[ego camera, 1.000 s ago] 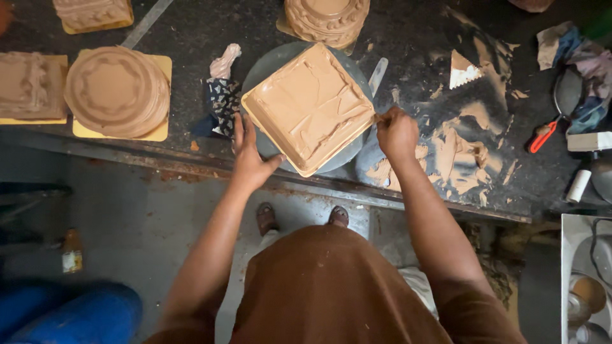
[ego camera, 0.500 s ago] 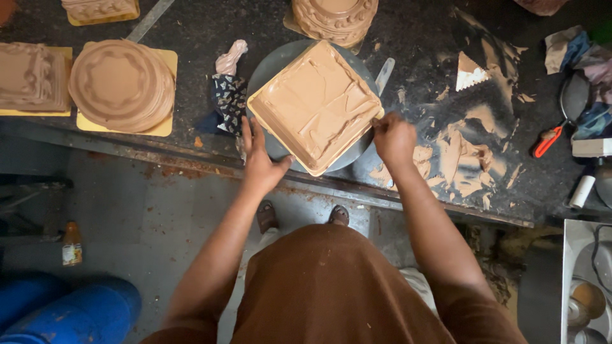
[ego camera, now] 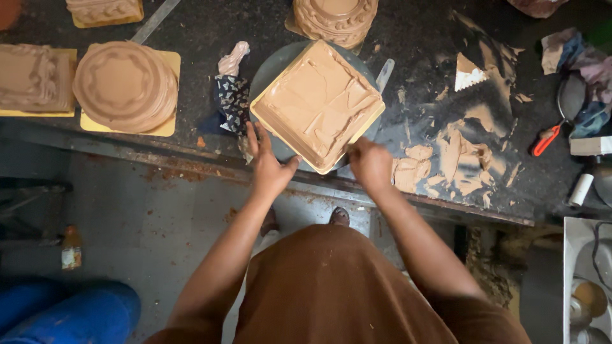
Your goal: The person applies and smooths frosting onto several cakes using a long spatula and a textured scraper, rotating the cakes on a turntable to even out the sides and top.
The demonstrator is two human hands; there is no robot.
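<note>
A square mould [ego camera: 317, 103], filled with tan clay and edged in yellow, was set cornerwise on a round grey turntable [ego camera: 271, 67] near the front edge of the dark bench [ego camera: 421, 38]. The left hand [ego camera: 269, 167] was laid against the turntable's near rim just below the mould's left corner, fingers spread wide and stretched upward, nothing gripped. The right hand [ego camera: 371, 164] was placed at the mould's near right edge, fingers curled in; whether anything was pinched in them could not be told, as the hand was blurred. A patterned rag [ego camera: 233, 102] was seen just left of the turntable, touching it. A metal blade [ego camera: 384, 73] was seen jutting from behind the mould's right corner. Smears of clay [ego camera: 459, 159] were spread on the bench to the right. A round moulded piece [ego camera: 125, 86] on a yellow board was seen well to the left, and another round piece [ego camera: 335, 18] just behind the turntable.
</note>
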